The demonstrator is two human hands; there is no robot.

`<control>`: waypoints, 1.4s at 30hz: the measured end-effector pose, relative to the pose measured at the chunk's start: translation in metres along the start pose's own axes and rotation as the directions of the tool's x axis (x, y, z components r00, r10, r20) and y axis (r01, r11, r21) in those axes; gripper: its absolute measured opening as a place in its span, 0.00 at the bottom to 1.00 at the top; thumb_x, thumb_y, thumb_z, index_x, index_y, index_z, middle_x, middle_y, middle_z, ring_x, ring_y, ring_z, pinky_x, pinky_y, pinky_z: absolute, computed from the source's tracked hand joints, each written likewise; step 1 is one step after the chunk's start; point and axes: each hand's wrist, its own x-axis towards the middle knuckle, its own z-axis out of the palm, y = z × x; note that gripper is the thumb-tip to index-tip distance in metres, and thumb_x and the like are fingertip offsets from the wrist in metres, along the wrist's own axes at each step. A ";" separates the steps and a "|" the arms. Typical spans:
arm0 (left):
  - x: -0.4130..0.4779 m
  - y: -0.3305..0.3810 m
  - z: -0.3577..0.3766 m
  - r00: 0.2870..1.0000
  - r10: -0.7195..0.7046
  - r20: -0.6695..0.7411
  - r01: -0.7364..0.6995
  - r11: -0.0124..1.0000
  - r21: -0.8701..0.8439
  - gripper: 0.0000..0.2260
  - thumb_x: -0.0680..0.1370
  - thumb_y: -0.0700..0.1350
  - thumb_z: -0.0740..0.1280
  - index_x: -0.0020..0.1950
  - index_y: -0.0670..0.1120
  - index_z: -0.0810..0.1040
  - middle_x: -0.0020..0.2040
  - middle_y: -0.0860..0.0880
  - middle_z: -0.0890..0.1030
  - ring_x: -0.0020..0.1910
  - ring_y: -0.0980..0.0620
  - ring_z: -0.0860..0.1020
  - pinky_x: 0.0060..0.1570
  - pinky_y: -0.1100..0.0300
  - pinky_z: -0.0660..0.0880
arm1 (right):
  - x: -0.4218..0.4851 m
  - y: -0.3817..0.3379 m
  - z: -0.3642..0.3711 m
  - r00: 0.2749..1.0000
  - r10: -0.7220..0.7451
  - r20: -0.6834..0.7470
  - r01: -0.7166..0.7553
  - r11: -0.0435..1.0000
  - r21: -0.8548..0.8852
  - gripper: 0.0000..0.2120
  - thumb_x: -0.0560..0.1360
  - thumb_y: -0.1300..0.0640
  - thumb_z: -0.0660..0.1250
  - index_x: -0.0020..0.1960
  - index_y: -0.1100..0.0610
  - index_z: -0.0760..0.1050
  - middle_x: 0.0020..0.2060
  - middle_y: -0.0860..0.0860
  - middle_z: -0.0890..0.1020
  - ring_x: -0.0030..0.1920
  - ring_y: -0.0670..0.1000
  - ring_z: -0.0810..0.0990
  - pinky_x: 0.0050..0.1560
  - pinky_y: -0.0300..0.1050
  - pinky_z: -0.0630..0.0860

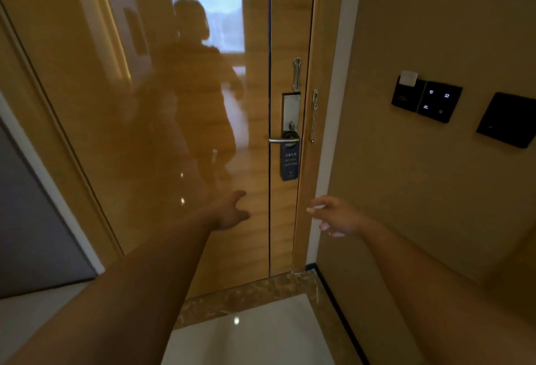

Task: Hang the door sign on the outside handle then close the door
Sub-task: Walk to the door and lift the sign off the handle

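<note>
Left hand (232, 213): arm stretched out straight ahead, low, palm toward the door (174, 132). Fingers spread apart, holding nothing. Cannot tell if it touches the wood.
Right hand (336, 216): arm stretched out too, near the door frame (304, 190). Fingers loosely curled and apart, holding nothing.
Door sign (290, 158): dark blue, hanging on the silver handle (282, 140), well above both hands.
Sign direction: long side runs up and down. Hook hole at the top, writing faces us.
Handle: lies flat, pointing left.
Wall (435, 190): black switch panels (426, 100) on the right.
</note>
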 end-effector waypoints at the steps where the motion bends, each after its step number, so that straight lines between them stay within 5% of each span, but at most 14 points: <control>1: 0.009 0.001 0.002 0.999 0.008 0.035 -0.008 1.000 0.001 0.30 0.76 0.49 0.66 0.75 0.48 0.57 0.76 0.43 0.59 0.72 0.43 0.60 0.67 0.54 0.61 | 0.009 0.000 0.002 1.000 0.013 0.004 -0.013 1.000 -0.022 0.18 0.75 0.47 0.64 0.62 0.52 0.71 0.42 0.51 0.79 0.35 0.47 0.76 0.26 0.36 0.70; 9: 0.081 -0.005 0.006 0.995 0.026 0.093 -0.024 0.999 -0.027 0.28 0.76 0.51 0.66 0.73 0.50 0.60 0.74 0.45 0.63 0.71 0.45 0.63 0.66 0.55 0.61 | 0.085 0.016 0.001 0.995 0.099 0.000 -0.098 0.994 0.046 0.19 0.75 0.47 0.63 0.64 0.51 0.69 0.39 0.52 0.77 0.36 0.48 0.74 0.33 0.40 0.70; 14: 0.134 -0.007 0.009 0.996 0.033 0.089 -0.029 0.999 -0.046 0.29 0.75 0.50 0.67 0.73 0.50 0.60 0.74 0.43 0.63 0.71 0.44 0.63 0.67 0.52 0.63 | 0.153 0.029 -0.016 0.991 0.135 0.001 -0.134 0.981 0.137 0.19 0.74 0.46 0.65 0.63 0.50 0.70 0.46 0.49 0.78 0.37 0.49 0.77 0.33 0.40 0.71; 18: 0.200 0.005 -0.006 0.999 0.025 0.038 -0.025 1.000 0.012 0.29 0.75 0.54 0.67 0.73 0.53 0.60 0.75 0.43 0.61 0.71 0.42 0.63 0.69 0.48 0.63 | 0.229 0.033 -0.027 0.990 0.133 -0.041 -0.122 0.970 0.211 0.17 0.73 0.50 0.67 0.60 0.51 0.71 0.40 0.51 0.78 0.34 0.49 0.76 0.32 0.39 0.72; 22: 0.283 0.040 -0.012 0.996 0.074 -0.048 -0.075 0.997 -0.013 0.30 0.76 0.51 0.66 0.74 0.51 0.57 0.74 0.44 0.63 0.69 0.43 0.65 0.65 0.53 0.63 | 0.314 0.046 -0.032 0.992 0.080 -0.099 -0.053 0.966 0.253 0.21 0.73 0.54 0.67 0.65 0.53 0.68 0.43 0.50 0.76 0.36 0.47 0.75 0.31 0.41 0.73; 28: 0.396 0.059 0.010 0.972 0.183 -0.146 -0.116 0.918 0.378 0.35 0.73 0.54 0.64 0.74 0.55 0.49 0.77 0.45 0.55 0.71 0.39 0.60 0.68 0.36 0.58 | 0.441 0.077 -0.059 0.987 0.140 -0.079 -0.102 0.924 0.368 0.25 0.72 0.55 0.69 0.67 0.56 0.65 0.50 0.51 0.72 0.40 0.48 0.73 0.51 0.59 0.77; 32: 0.443 0.047 0.021 0.979 0.138 -0.148 -0.068 0.913 0.402 0.36 0.72 0.53 0.65 0.74 0.57 0.48 0.77 0.47 0.51 0.74 0.40 0.53 0.68 0.38 0.60 | 0.510 0.091 -0.062 0.992 0.129 -0.002 -0.116 0.898 0.423 0.31 0.70 0.55 0.71 0.69 0.53 0.61 0.51 0.49 0.71 0.48 0.52 0.73 0.46 0.53 0.75; 36: 0.467 0.034 0.027 0.994 0.068 -0.085 -0.043 0.963 0.266 0.36 0.72 0.53 0.67 0.73 0.57 0.49 0.73 0.46 0.55 0.72 0.40 0.55 0.67 0.44 0.64 | 0.542 0.109 -0.049 0.999 0.041 0.000 -0.036 0.888 0.458 0.26 0.68 0.60 0.73 0.61 0.49 0.65 0.45 0.44 0.73 0.47 0.49 0.74 0.45 0.48 0.73; 42: 0.473 0.029 0.038 0.998 0.027 -0.054 -0.005 0.932 0.362 0.36 0.72 0.55 0.66 0.70 0.59 0.45 0.71 0.45 0.52 0.70 0.36 0.58 0.62 0.44 0.68 | 0.567 0.118 -0.048 0.999 0.039 0.006 -0.038 0.903 0.428 0.20 0.68 0.59 0.73 0.53 0.48 0.66 0.47 0.48 0.75 0.49 0.52 0.75 0.47 0.48 0.72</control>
